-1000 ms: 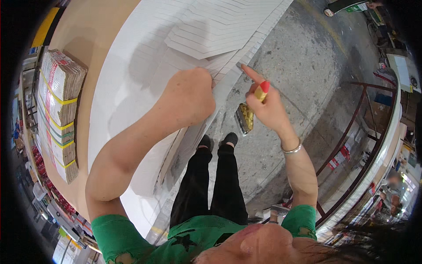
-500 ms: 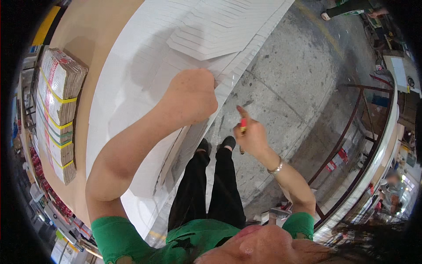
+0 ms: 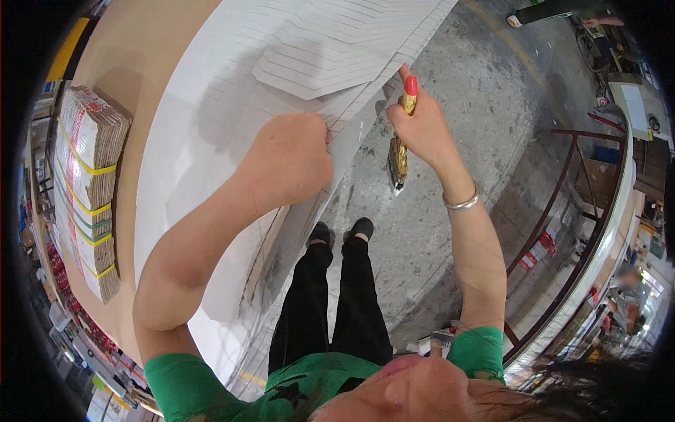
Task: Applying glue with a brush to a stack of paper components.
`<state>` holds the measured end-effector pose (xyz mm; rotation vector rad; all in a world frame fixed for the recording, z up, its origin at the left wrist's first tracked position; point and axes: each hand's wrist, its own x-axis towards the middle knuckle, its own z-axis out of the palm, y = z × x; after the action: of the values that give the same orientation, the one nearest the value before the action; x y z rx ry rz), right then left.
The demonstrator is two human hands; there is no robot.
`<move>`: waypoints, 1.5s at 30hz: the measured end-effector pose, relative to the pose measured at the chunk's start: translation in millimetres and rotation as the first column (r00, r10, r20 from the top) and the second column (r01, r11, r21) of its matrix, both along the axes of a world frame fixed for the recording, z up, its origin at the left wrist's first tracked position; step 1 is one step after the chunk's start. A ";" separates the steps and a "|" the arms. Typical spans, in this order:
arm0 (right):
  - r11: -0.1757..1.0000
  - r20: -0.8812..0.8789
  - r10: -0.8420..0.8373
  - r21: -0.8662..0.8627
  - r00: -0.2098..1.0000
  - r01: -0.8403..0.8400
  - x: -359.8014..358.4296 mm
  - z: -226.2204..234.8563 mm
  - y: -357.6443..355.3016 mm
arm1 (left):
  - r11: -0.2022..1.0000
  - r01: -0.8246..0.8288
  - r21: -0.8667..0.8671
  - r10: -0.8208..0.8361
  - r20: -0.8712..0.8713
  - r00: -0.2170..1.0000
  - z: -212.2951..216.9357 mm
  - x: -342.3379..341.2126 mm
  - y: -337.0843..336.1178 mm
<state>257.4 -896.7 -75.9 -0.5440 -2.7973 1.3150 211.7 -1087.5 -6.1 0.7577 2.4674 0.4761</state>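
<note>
Clasping a red-tipped yellow tool (image 3: 399,163) in the right hand (image 3: 426,130), just beside the edge of the layered white sheets (image 3: 309,70), with index finger extended toward that edge. Curling the left hand (image 3: 295,151) over the same edge, with fingertips hidden and any grip impossible to tell. Showing, farther left on the tan table (image 3: 158,53), a yellow-strapped cardboard bundle (image 3: 88,186).

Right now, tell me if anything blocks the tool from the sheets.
Nothing visible does: only floor shows between the low end of the tool and the sheets. The left hand sits left of that gap.
</note>
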 end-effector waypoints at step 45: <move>0.932 -0.073 0.193 0.324 0.979 -0.159 71.8 -27.1 -29.2 | 0.999 0.027 -0.031 -0.027 0.000 1.000 -3.0 0.3 -2.4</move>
<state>329.2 -925.9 -103.0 -0.2093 -2.9376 0.8507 212.0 -1089.9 -9.1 0.7777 2.4560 0.4265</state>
